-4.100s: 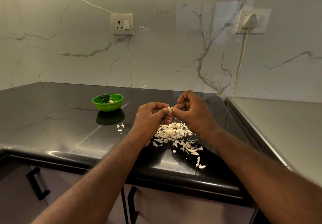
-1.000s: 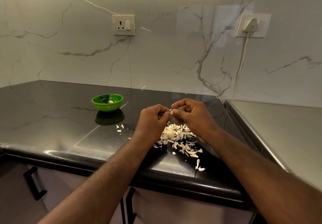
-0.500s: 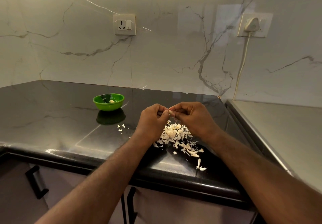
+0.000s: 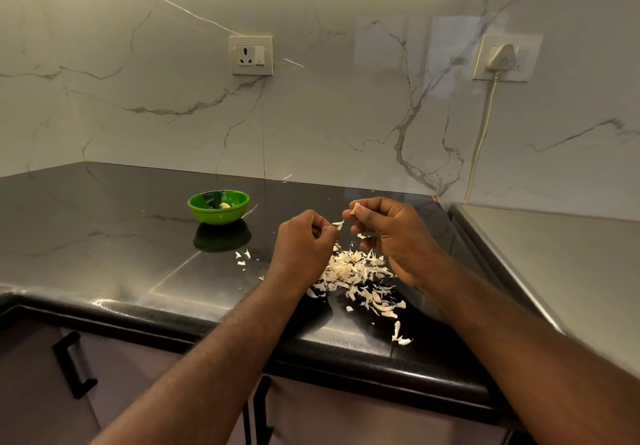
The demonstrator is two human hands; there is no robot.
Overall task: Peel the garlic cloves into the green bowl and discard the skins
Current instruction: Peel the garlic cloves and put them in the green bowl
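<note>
My right grip (image 4: 391, 236) pinches the clove (image 4: 355, 208), probably slippery, at its lower end; my left grip (image 4: 304, 247) pinches a papery skin (image 4: 338, 225).

No readable text or number anywhere (the mark on the wall socket (image 4: 250, 55) is too small).

Bowl (image 4: 218, 207) left of skins (image 4: 356, 271)

Warm dim light, glare on glossy black countertop (image 4: 104, 236), sharp focus, wide-angle bowing at edges
</note>
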